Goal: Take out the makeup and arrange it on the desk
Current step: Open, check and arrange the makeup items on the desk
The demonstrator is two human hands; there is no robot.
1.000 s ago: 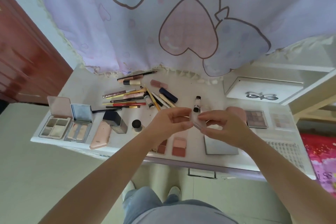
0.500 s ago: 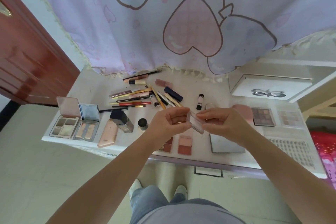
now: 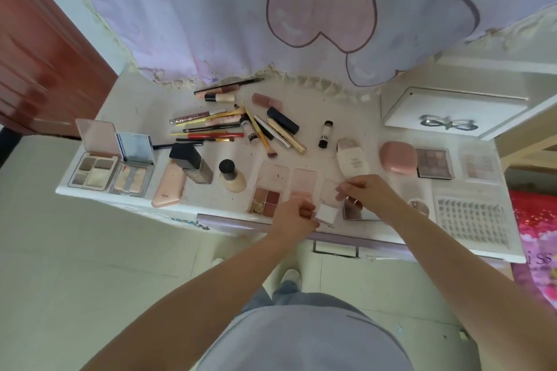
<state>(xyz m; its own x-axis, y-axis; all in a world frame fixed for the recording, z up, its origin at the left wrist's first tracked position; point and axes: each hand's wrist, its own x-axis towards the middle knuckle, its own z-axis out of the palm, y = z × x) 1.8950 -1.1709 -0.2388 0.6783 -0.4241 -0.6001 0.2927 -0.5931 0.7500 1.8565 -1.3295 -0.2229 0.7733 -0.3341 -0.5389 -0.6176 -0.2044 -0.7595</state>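
Observation:
A small open compact has a white base and a clear lid tilted back; it is low over the front edge of the white desk. My left hand pinches the base from the left. My right hand holds the lid from the right. Just left of it lie an open four-pan eyeshadow palette and a pink blush compact. A grey compact is partly hidden under my right hand.
Brushes and pencils lie at mid-desk, two open palettes far left, a black bottle, a white tube, a pink case, a lash tray at the right. A white box stands behind. A curtain hangs over the back.
Both hands have come down from mid-air to the desk's front edge with the small compact, and its clear lid now stands opened back. The camera has tilted downward.

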